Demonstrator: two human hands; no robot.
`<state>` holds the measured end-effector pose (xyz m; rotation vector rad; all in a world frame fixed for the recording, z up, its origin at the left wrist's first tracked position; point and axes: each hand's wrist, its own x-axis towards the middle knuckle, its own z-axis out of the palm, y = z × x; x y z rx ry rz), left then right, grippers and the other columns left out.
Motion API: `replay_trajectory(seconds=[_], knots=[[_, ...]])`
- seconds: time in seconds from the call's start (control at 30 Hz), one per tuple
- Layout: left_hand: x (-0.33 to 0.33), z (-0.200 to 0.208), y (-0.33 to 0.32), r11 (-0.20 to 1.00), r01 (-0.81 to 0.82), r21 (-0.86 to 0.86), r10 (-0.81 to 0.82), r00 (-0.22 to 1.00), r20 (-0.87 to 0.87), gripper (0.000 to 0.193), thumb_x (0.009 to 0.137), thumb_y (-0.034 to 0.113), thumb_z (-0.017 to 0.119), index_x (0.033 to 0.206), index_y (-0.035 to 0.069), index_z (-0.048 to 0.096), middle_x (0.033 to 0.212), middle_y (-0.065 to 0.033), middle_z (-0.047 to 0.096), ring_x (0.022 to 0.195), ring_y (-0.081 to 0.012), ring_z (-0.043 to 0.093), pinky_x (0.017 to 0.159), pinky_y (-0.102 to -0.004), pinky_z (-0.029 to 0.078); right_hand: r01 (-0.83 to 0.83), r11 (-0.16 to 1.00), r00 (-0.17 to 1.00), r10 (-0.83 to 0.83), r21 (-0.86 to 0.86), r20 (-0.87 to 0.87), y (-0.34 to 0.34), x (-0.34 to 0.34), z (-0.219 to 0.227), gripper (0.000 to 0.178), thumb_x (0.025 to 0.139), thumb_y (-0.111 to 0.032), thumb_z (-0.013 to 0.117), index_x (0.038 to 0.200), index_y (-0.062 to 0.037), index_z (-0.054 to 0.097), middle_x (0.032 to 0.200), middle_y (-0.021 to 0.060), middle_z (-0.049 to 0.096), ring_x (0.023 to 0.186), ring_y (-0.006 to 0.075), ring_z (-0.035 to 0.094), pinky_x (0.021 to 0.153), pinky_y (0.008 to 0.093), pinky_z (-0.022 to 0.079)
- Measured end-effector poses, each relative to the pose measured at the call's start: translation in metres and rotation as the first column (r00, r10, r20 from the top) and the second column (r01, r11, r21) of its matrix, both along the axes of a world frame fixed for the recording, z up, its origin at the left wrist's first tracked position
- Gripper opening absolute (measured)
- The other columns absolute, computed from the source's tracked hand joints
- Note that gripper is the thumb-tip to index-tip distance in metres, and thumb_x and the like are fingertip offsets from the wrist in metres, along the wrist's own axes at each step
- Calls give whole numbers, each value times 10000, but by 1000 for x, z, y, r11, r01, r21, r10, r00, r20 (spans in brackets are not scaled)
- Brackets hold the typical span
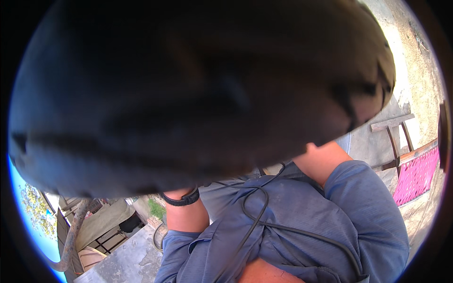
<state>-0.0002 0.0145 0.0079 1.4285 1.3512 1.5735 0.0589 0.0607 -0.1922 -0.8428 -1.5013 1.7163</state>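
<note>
A large, dark, rounded object [203, 108] fills the upper half of the head view, very close and blurred. Its notched outer edge looks like tyre tread, though I cannot be certain of its kind. My left forearm [185, 218], wearing a black wristband [181, 198], reaches up behind its lower edge. Farther right, my right forearm [324, 159] also disappears behind it. Both hands are hidden by the dark object, so their fingers and grip do not show. A black cable [260, 214] loops across my blue-grey shirt [302, 207].
At the right stands a wooden frame with bright pink webbing [417, 177], beside a wooden rest [391, 123]. A bent, rusty pole [73, 231] rises at lower left near a concrete slab [125, 259]. Some green plants [156, 208] grow behind my left arm.
</note>
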Motion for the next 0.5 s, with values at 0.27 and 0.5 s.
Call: replay_trajectory(seconds=[0.27,0.5], knots=[[0,1,0,1000,-13,-9,13,1000,8,455,1054,476,561,757,150,452,574,31,337,510,-87,337,529,-265,327,-117,993,992,117,4,42,10,7,5,426,1000,-356,576,1357,-132,639,1359,122,659,1262,282,597,1072,367,454],[1,0,1,1000,22,7,-22,1000,-13,455,1055,483,560,764,150,452,573,27,341,512,-90,334,531,-266,328,-274,960,941,278,-48,190,13,14,10,475,1006,-408,563,1411,-165,620,1424,110,631,1328,289,563,1122,358,421]])
